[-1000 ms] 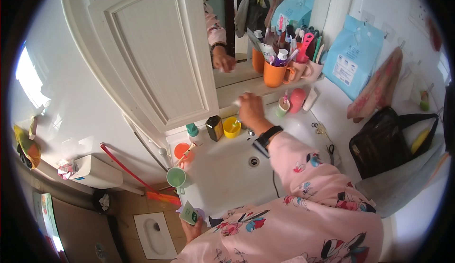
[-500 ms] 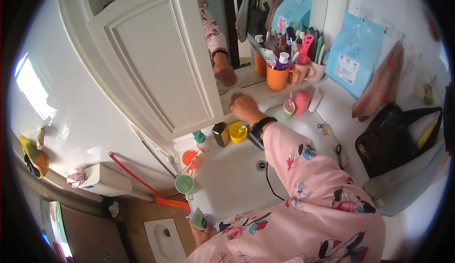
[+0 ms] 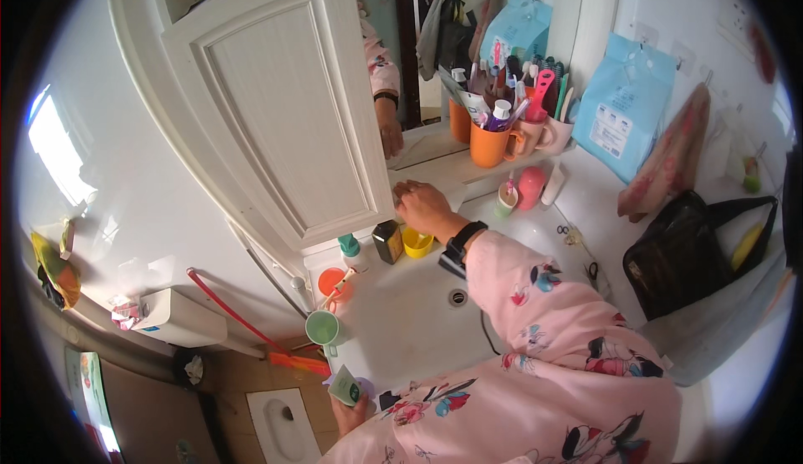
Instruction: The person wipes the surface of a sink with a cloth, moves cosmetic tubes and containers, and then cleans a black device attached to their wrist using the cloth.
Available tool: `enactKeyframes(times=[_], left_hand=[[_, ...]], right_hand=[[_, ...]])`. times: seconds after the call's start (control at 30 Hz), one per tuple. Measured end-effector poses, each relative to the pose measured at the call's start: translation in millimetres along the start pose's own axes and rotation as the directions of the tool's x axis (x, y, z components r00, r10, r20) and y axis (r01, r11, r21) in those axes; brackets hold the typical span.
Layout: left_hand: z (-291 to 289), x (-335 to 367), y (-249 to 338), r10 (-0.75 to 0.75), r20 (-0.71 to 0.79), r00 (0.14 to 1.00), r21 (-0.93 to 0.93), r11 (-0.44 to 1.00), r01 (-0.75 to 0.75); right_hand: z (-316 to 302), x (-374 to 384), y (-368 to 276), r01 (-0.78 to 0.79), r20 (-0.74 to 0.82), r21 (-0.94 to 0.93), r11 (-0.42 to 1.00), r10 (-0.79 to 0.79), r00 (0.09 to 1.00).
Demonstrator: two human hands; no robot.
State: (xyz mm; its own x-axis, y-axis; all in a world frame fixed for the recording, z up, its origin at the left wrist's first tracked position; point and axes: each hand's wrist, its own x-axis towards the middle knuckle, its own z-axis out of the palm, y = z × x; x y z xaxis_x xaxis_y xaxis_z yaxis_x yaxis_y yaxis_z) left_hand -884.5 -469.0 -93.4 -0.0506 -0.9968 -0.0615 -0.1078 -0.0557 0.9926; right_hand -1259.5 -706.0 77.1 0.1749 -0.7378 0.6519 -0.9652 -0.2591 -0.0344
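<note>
My right hand (image 3: 425, 210) reaches over the back of the white sink (image 3: 401, 330), beside the lower corner of a white cabinet door (image 3: 280, 121). Its fingers are loosely bent near the door's edge, and nothing shows in them; contact with the door cannot be made out. Just below that hand stands a yellow cup (image 3: 417, 243), next to a dark bottle (image 3: 387, 242). At the sink's near left, my left hand (image 3: 347, 416) is closed on a pale green tube (image 3: 344, 386), flat end up. A purple item (image 3: 365, 389) shows behind the tube, partly hidden.
Along the sink's left side stand a green-capped bottle (image 3: 350, 248), an orange cup (image 3: 331, 280) and a green mug (image 3: 323, 328). An orange mug (image 3: 489, 143) of tubes and brushes sits on the mirror ledge. A black bag (image 3: 679, 255) hangs at right.
My right hand has come down and slightly left, from above the ledge to beside the door's lower corner. The left hand still holds the tube. The whole view has shifted slightly.
</note>
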Motion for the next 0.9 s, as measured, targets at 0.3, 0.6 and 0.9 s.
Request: enactKeyframes(times=[0.3,0.6,0.9], left_hand=[[0.5,-2.8,18.5,-0.005,0.010,1.000,0.044,0.999,0.005],[-1.8,3.9,7.9,0.083,0.032,0.996,0.174,0.981,-0.087],[-3.9,-3.5,7.4,0.106,0.061,0.992,0.246,0.962,-0.118]], right_hand=[[-10.7,8.5,31.3,-0.289,0.164,-0.157,0.944,0.314,0.935],[-28.5,-6.3,52.7,-0.279,0.096,-0.237,0.931,0.308,0.947],[-6.3,1.0,9.0,-0.074,0.081,0.240,0.968,0.056,0.995]])
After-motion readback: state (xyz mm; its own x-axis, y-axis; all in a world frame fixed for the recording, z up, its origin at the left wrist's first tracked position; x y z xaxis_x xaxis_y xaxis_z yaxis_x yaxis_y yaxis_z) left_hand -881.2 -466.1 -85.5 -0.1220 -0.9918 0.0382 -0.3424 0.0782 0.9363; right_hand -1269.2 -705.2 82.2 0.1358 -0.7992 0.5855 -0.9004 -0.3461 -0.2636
